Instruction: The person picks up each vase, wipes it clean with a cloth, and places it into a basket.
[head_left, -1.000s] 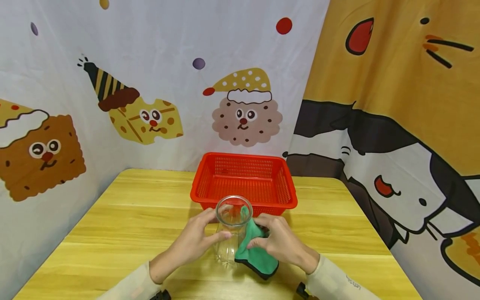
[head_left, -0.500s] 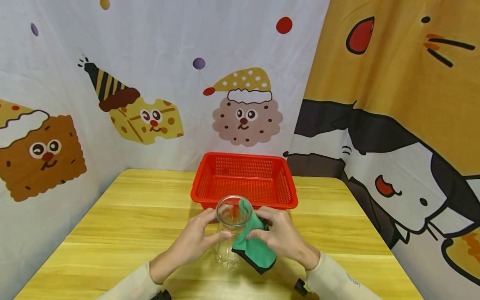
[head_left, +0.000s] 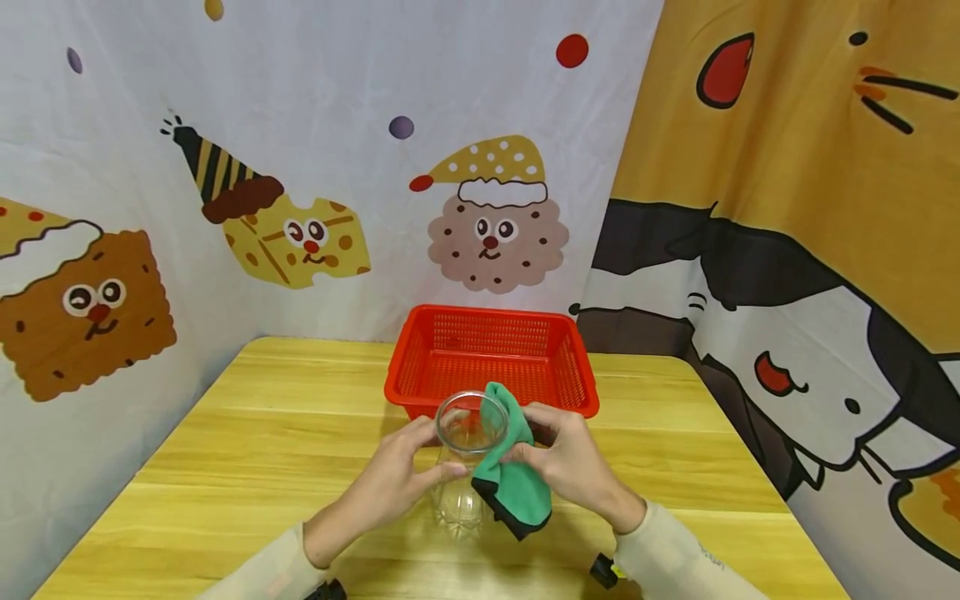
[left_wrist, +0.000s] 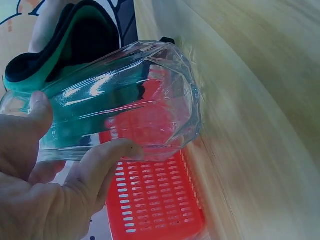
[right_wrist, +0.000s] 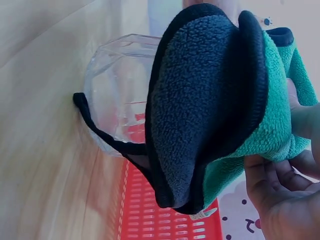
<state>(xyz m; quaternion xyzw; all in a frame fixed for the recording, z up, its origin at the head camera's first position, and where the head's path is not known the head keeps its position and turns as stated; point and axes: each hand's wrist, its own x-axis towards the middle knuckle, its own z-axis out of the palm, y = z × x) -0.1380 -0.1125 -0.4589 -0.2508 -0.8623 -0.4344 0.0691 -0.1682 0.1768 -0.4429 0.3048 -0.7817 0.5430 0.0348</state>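
A clear faceted glass [head_left: 465, 467] stands upright on the wooden table [head_left: 262, 433]. My left hand [head_left: 393, 479] grips its left side with thumb and fingers curled round it; the left wrist view shows the glass [left_wrist: 125, 100] in that hold. My right hand [head_left: 566, 462] pinches a green cloth with a dark underside [head_left: 510, 467] and presses it against the glass's right side up to the rim. In the right wrist view the folded cloth [right_wrist: 220, 100] hangs in front of the glass [right_wrist: 120, 85].
A red plastic basket [head_left: 491, 358] with nothing visible in it sits just behind the glass. Cartoon-printed curtains [head_left: 300, 167] enclose the table at the back and on both sides. Bare tabletop lies left and right of my hands.
My right hand has slid the green cloth upward along the glass's right side, from low beside the base to the rim. My left hand keeps its grip.
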